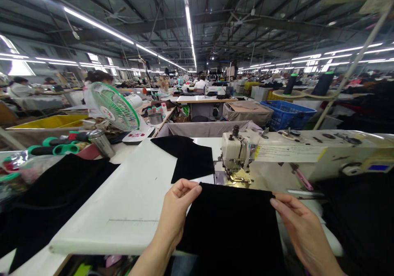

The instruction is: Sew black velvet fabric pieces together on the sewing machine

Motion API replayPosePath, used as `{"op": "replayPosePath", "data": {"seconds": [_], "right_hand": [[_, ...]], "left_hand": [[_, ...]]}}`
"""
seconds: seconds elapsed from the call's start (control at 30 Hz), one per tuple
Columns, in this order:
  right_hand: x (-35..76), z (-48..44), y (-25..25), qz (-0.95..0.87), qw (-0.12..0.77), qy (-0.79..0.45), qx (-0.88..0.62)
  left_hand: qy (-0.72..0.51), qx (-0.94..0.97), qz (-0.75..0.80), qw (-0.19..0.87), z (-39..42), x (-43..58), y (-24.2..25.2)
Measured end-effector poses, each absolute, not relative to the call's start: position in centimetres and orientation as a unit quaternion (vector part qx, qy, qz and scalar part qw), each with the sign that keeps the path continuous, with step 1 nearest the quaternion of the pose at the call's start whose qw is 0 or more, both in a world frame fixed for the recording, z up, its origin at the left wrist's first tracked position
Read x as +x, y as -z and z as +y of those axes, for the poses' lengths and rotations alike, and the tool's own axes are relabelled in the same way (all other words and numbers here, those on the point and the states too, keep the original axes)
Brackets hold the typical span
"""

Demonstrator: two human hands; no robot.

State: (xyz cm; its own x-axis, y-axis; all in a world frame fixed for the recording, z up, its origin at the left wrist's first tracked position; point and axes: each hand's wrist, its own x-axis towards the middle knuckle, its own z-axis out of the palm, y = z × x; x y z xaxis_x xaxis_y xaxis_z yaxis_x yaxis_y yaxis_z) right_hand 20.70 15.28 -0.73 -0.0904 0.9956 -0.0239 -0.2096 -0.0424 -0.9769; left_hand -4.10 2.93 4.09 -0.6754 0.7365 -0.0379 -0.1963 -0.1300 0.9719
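My left hand (177,212) pinches the top left corner of a black fabric piece (230,222) at the front edge of the white sewing table (135,202). My right hand (300,226) grips the same piece at its top right corner, fingers closed on the edge. The fabric's far edge lies just short of the needle area of the white sewing machine (243,152). A second black fabric piece (189,157) lies flat on the table behind my left hand.
A pile of black cloth (52,194) covers the table's left side. Beyond it stand a green-bladed desk fan (115,105), a metal flask (100,142) and green-handled scissors (58,146). A blue crate (286,113) sits behind the machine. Other people work at distant tables.
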Motion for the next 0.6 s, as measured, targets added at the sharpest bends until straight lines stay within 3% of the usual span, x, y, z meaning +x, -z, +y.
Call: {"op": "replayPosePath", "data": {"seconds": [0.23, 0.6], "right_hand": [[20.7, 14.6, -1.6, -0.549, 0.525, -0.51, -0.404], [20.1, 15.0, -2.2, -0.501, 0.542, -0.569, -0.363]], "left_hand": [[-0.725, 0.151, 0.592, 0.318, 3.2, -4.4, -5.9], [-0.701, 0.139, 0.626, 0.312, 3.3, -5.6, -5.0]]}}
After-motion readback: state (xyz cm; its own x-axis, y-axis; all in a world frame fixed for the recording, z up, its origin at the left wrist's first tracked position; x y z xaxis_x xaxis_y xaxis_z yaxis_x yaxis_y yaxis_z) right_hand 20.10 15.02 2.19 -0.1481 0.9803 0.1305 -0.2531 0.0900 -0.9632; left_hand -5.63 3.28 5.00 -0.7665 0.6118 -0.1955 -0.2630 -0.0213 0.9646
